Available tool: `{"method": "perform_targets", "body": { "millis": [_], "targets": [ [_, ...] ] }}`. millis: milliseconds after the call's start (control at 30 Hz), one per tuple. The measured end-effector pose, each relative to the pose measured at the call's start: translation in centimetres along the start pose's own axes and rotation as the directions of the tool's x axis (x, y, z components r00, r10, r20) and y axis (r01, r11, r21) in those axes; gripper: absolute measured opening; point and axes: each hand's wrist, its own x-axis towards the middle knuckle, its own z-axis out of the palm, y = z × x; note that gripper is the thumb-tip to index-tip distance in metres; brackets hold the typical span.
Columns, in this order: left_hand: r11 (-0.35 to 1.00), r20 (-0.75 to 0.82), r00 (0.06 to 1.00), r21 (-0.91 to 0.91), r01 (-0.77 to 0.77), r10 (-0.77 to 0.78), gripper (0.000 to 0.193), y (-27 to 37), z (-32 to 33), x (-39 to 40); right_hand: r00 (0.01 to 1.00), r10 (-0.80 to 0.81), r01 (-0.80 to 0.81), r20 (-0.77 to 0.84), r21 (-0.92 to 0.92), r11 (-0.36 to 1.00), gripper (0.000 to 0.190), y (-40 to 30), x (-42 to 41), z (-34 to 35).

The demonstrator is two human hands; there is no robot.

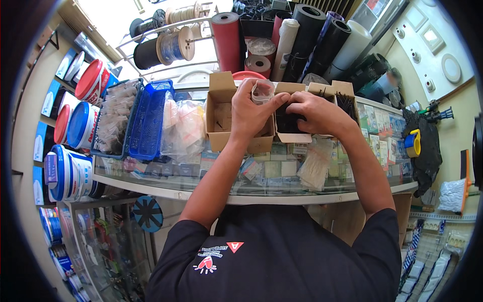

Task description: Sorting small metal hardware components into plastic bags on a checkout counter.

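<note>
My left hand (247, 109) holds a small clear plastic bag (263, 91) with its mouth spread open, above a cardboard box (219, 120) that has a few dark pieces in it. My right hand (307, 109) reaches with bent fingers into the neighbouring cardboard box (294, 137) of small black items; whether it grips any cannot be told. Both thumbs are close together. Farther right, another open box holds black screws or nails (345, 104). A stack of empty-looking clear plastic bags (316, 164) lies on the glass counter, nearer to me.
Left of the boxes are filled plastic bags (185, 124), a blue plastic basket (149, 120) and a basket of small packed bags (117, 117). Rolls of sheet material (226, 41) stand behind. The glass display counter's front edge (264, 199) runs before me; yellow tape (413, 143) is at right.
</note>
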Motion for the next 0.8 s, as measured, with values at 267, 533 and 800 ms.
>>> {"method": "perform_targets", "body": {
  "millis": [267,533,800],
  "targets": [
    [0.997,0.016,0.997,0.021,-0.073,0.072,0.058,-0.2,-0.1,-0.1,0.999,0.003,0.002,-0.047,0.092,0.996,0.032,0.1,0.6,-0.1],
    [1.0,0.008,1.0,-0.005,-0.026,0.026,0.061,0.3,-0.2,-0.2,0.996,-0.011,0.024,-0.09,0.14,0.99,0.029,0.5,1.1,0.6],
    [1.0,0.036,0.999,-0.004,-0.012,0.012,0.062,-0.1,-0.1,-0.1,0.99,0.066,-0.046,-0.128,0.152,0.987,0.032,-0.3,1.1,1.1]
  ]
}}
